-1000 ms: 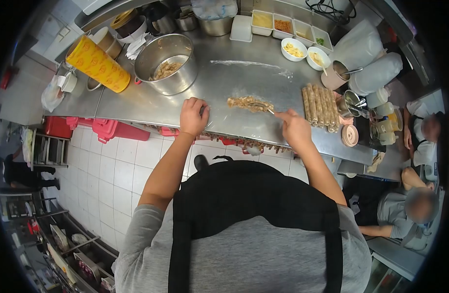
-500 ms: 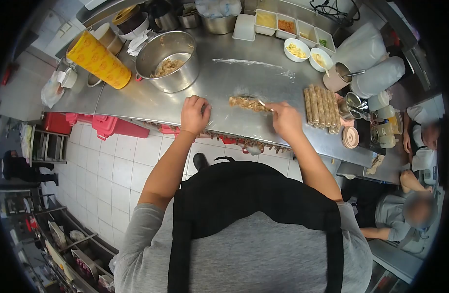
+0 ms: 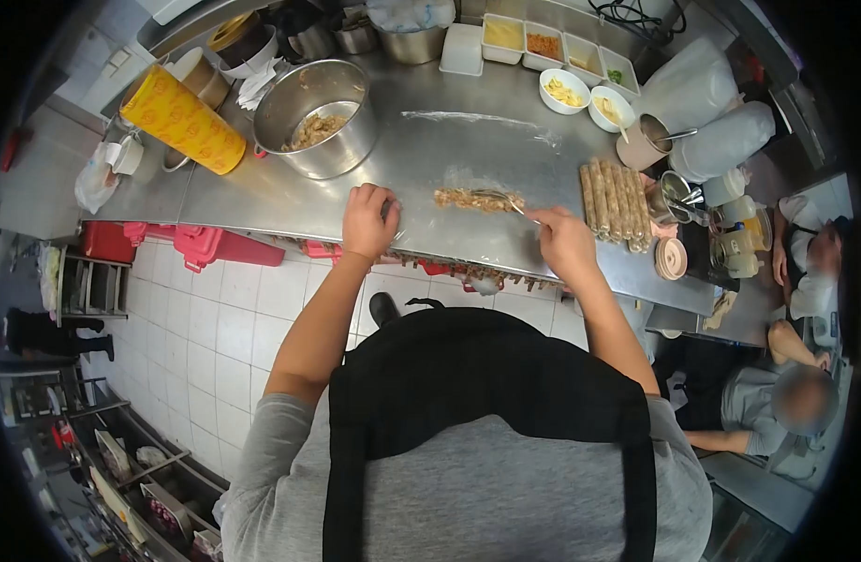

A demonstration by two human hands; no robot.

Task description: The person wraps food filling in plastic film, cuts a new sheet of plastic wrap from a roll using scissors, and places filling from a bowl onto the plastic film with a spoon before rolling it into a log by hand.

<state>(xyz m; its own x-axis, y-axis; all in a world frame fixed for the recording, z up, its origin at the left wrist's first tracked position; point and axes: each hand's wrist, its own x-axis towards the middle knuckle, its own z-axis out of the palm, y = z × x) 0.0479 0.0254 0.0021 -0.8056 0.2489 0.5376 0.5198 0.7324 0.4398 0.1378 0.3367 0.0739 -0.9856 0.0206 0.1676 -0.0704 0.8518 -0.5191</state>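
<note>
My right hand [image 3: 567, 245] is closed around the handle of a metal spoon [image 3: 517, 205], whose head touches the right end of a strip of brown, chunky food mixture [image 3: 472, 199]. That strip lies lengthwise on clear plastic film [image 3: 463, 178] spread over the steel counter. To the left of the strip, my left hand [image 3: 370, 222] rests at the counter's front edge with its fingers curled in; what they hold, if anything, is hidden. Behind it stands a deep steel pot [image 3: 332, 145] with more of the mixture inside.
Several wrapped rolls [image 3: 615, 201] lie side by side at right. A yellow patterned cylinder [image 3: 182, 120] stands at left. White tubs [image 3: 502, 37] and bowls [image 3: 565, 92] of ingredients line the back. A lidded pink container [image 3: 671, 258] sits near the front edge. Two people are at the far right.
My right hand has shifted right and slightly down with the spoon. The mixture strip looks longer and more even. My left hand has barely moved.
</note>
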